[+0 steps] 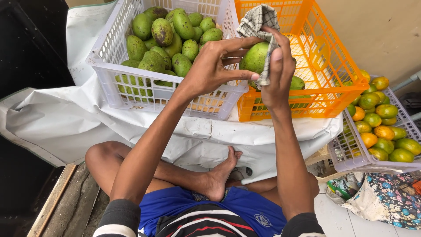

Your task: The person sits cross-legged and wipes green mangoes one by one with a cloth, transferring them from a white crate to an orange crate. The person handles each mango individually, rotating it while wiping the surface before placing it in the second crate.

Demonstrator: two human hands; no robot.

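**Mango wipe-down, mid-stroke**

While the person sits cross-legged on the floor behind a white sheet (57, 118), work runs left to right like this:

- White basket (109, 83), far left: piled with green mangoes (162, 39), some blotchy.
- Left hand (212, 66): fingers closed around one mango (254, 57), held up in the air between the two front baskets, just above their rims.
- Right hand (276, 70): gripping a checked cloth (258, 22), pressed flat against the right side of the held mango. Cloth's loose end sticks up above the fingers.
- Orange basket (333, 74): mostly bare, a few mangoes (298, 85) low at its near side.
- Pale basket (351, 158), far right: green and orange citrus fruit (381, 127), well apart from both hands.

Judgement: step in hand is wiping the fruit. The near face is still uncovered, so the next move likely calls for the left hand to turn the mango under the cloth while keeping a firm hold.
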